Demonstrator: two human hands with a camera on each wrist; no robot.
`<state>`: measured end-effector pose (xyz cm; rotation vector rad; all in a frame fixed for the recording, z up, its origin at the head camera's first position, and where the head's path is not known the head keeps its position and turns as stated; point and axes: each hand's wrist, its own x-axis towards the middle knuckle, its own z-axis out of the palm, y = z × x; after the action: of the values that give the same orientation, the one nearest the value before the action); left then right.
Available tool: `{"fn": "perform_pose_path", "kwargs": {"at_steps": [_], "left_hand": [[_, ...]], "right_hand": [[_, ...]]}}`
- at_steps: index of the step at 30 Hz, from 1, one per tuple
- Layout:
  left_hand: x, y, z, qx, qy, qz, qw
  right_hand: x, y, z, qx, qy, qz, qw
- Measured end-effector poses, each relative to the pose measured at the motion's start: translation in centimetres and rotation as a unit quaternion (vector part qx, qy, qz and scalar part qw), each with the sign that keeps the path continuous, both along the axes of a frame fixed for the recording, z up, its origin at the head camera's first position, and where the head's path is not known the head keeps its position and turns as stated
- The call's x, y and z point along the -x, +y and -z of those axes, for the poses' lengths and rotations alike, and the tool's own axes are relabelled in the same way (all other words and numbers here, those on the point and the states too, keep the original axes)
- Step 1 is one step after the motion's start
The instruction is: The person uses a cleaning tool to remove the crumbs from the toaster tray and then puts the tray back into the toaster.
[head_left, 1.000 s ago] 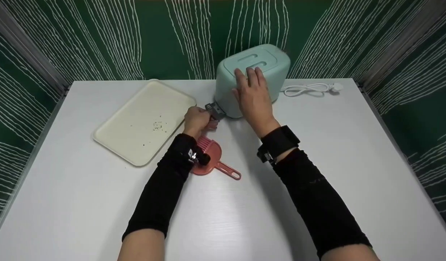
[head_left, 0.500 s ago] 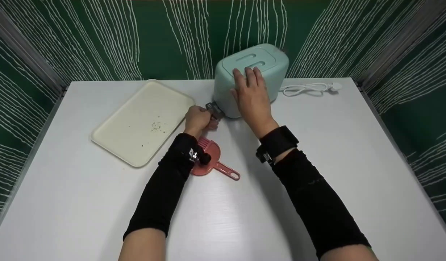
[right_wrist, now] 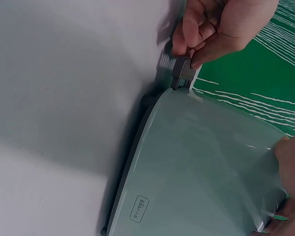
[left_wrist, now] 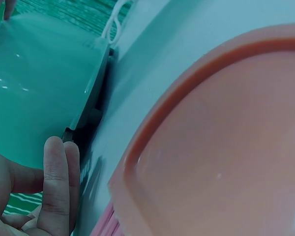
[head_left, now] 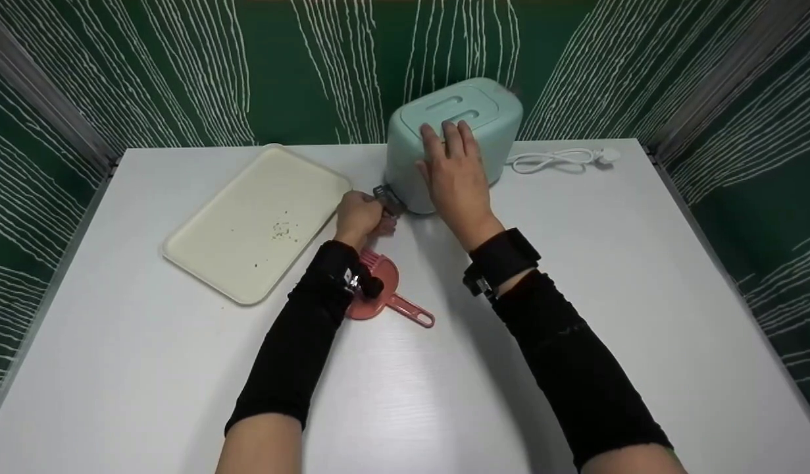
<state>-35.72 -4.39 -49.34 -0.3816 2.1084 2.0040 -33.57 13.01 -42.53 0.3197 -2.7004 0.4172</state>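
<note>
A mint-green toaster (head_left: 411,158) with a lid over its top stands at the back of the table. At its lower left end, a dark grey crumb tray (right_wrist: 183,70) sticks out a short way. My left hand (head_left: 358,216) pinches the end of that tray between thumb and fingers. On the front and top edge of the toaster rests my right hand (head_left: 458,174), its fingers lying over the top and its thumb on the front face. Most of the crumb tray is hidden inside the toaster.
A cream serving tray (head_left: 214,243) with scattered dark crumbs (head_left: 281,230) lies to the left. Under my left wrist is a red dustpan (head_left: 388,280) with a pink brush (head_left: 370,259), partly covered. A white power cord (head_left: 556,158) lies coiled right of the toaster.
</note>
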Motion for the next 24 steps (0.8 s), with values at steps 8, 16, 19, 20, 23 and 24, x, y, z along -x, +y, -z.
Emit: {"fn": "perform_pose_path", "kwargs": {"at_steps": [8, 16, 19, 20, 23, 24], "left_hand": [[0.16, 0.21, 0.01, 0.001, 0.003, 0.003, 1.0], [0.27, 0.45, 0.22, 0.012, 0.021, 0.01, 0.9997], [0.33, 0.56, 0.33, 0.015, 0.029, 0.01, 0.9994], [0.34, 0.59, 0.34, 0.016, 0.03, 0.009, 0.9994], [0.4, 0.69, 0.36, 0.013, 0.032, 0.005, 0.9994], [0.41, 0.73, 0.35, 0.014, 0.032, 0.004, 0.9994]], "right_hand": [[-0.03, 0.01, 0.12, 0.003, 0.007, -0.002, 1.0], [-0.05, -0.08, 0.31, -0.002, 0.034, -0.007, 0.9994], [-0.03, -0.11, 0.32, -0.007, 0.038, -0.005, 0.9992], [-0.02, -0.12, 0.33, -0.007, 0.038, -0.004, 0.9993], [-0.02, -0.12, 0.35, -0.005, 0.036, -0.004, 0.9993], [-0.02, -0.12, 0.36, -0.004, 0.036, -0.004, 0.9993]]}}
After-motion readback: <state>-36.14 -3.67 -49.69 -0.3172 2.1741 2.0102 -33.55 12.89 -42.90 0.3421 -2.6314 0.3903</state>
